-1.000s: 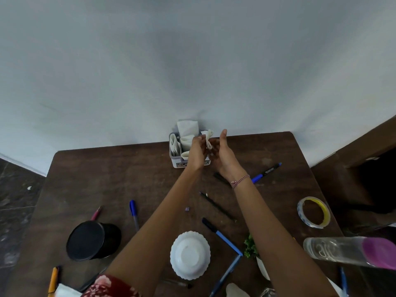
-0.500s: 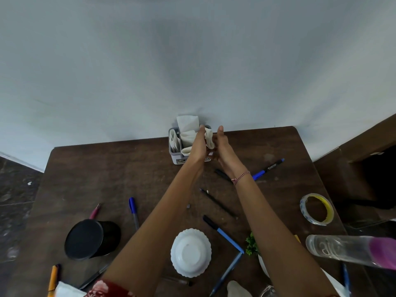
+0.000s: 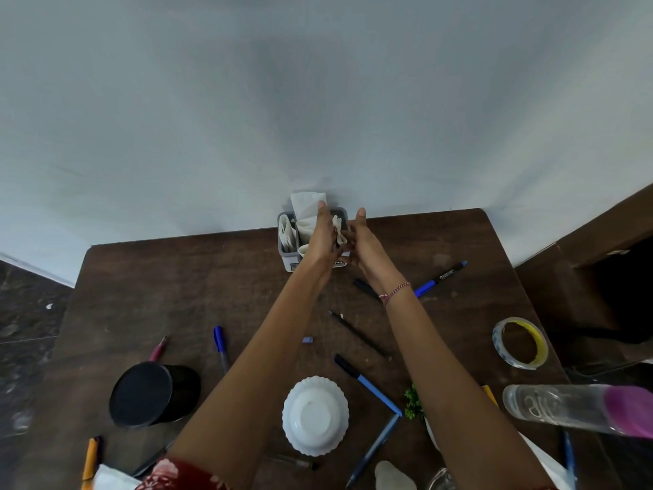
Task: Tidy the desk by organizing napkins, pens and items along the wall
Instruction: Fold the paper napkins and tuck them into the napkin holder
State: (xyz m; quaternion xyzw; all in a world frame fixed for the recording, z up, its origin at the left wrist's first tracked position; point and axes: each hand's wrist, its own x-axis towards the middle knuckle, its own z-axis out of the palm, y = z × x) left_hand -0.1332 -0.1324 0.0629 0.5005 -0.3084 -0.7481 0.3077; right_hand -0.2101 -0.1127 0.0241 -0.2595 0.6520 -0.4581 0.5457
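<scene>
Grip: both hands meet above the far edge of the dark brown wooden desk point(image 3: 176, 295), and I see a crumpled white paper napkin point(image 3: 338, 230) caught between them.
Right hand: the right hand point(image 3: 365, 247) curls its lower fingers onto the bottom end of that napkin, grasping it, while one finger stands straight up.
Left hand: the left hand point(image 3: 318, 240) shows me only its back, fingers pointing up. The paper lies against its palm side, and I cannot tell whether it is grasping.
Task thing: the napkin is in the air, in front of the right part of the grey plastic compartment holder point(image 3: 287, 261).
Beyond the grip: the holder stands against the pale grey wall point(image 3: 318, 100). A flat white folded napkin point(image 3: 306, 204) rises from it just past the left fingertips.
Left of the grip: white tucked napkins point(image 3: 287, 235) fill the holder's end compartment.
Right of the grip: a blue-and-black marker point(image 3: 441, 276) lies near the right wrist.
Nearer me than the grip: between the forearms lie a thin black pen point(image 3: 357, 334) and a blue pen with a black cap point(image 3: 367, 385). Closer to me sits an upturned white scalloped bowl point(image 3: 315, 415).
Nearer and far left: a black round container point(image 3: 152, 394) lies on its side.
Nearer and far right: a clear tape roll with a yellow core point(image 3: 521, 343) lies well apart from both hands.
</scene>
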